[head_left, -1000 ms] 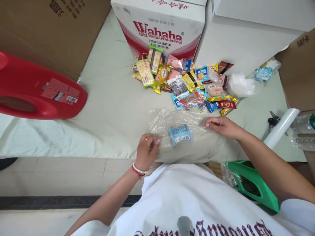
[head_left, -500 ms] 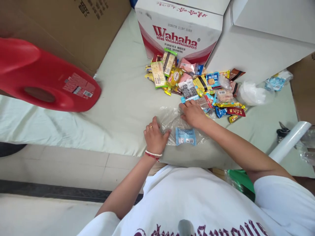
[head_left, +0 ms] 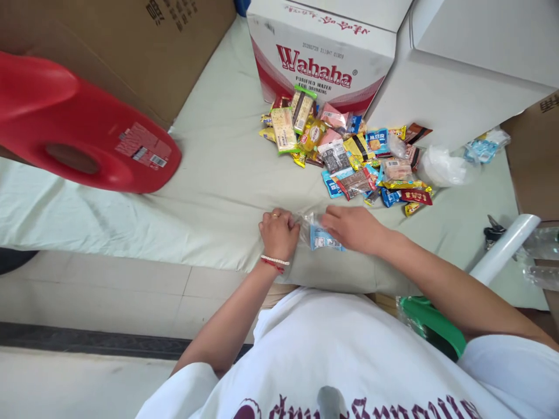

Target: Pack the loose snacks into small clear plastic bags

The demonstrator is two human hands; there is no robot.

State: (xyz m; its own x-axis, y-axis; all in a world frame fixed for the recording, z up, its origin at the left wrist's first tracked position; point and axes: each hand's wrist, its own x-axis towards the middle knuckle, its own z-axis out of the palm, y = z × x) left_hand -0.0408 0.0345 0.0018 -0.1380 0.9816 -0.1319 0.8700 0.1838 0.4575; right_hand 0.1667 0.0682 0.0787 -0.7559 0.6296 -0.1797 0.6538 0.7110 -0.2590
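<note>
Near the table's front edge lies a small light-blue snack packet [head_left: 322, 238] with a clear plastic bag [head_left: 307, 226] around it. My left hand [head_left: 278, 234] is closed on the bag's left side, fingers curled in. Over the packet's upper right part is my right hand [head_left: 349, 227], its fingers pinched together and slightly blurred on the bag. It hides part of the packet. Beyond my hands spreads a pile of wrapped snacks [head_left: 356, 183], among them a pale rice bar [head_left: 283, 131] with green ends.
A Wahaha water carton [head_left: 323, 64] stands behind the pile. On the left are a big red jug [head_left: 100, 139] and a brown carton [head_left: 126, 58]. Crumpled white plastic [head_left: 443, 167], a white roll [head_left: 504, 245] and keys [head_left: 494, 230] lie at right.
My left hand's fingers have curled in on the bag. My right hand has come down and nearer, now partly over the blue packet. The spread-out bag is gathered in.
</note>
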